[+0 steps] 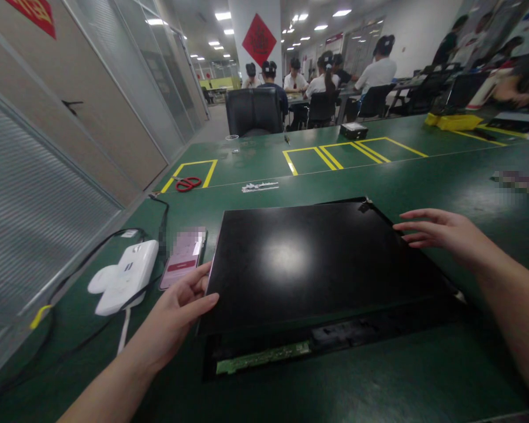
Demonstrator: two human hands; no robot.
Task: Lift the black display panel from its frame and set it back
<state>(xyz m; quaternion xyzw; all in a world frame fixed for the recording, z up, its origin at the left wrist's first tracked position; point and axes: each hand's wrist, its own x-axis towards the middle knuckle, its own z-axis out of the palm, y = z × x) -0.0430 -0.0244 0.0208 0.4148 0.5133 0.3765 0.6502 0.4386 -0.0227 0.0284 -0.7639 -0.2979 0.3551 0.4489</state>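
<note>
A large black glossy panel (308,258) lies flat on the green table (379,364), resting on a black frame whose near edge shows a green circuit strip (264,357). My left hand (180,305) grips the panel's near left edge, thumb on top and fingers curled under it. My right hand (441,232) hovers at the panel's far right edge with fingers stretched out and apart, holding nothing.
Left of the panel lie a phone (183,258) and a white power strip (123,276) with cables. Red scissors (187,184) and a small black box (353,130) sit farther back among yellow tape outlines. Several people sit at tables behind an office chair (253,111).
</note>
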